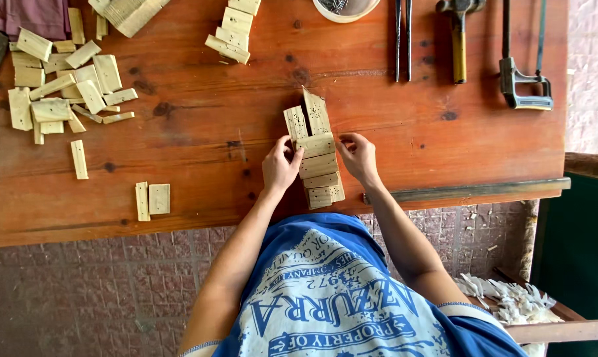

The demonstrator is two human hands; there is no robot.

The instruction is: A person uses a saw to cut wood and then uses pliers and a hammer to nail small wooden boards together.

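Pale slatted wooden piece (316,153) lies flat, seemingly nailed together.

I see no package, label, sign or screen anywhere on the reddish-brown wooden plank surface (200,132). The only printed thing in my view is the white graphic panel on the blue cloth shirt (338,297), below the surface's near edge.

Reddish wooden workbench (180,132), brick floor (81,297)

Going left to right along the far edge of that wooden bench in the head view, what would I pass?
Purple cloth → heap of small wooden pieces → stack of wooden blocks → white bowl → thin metal rods → hammer → metal-framed saw.
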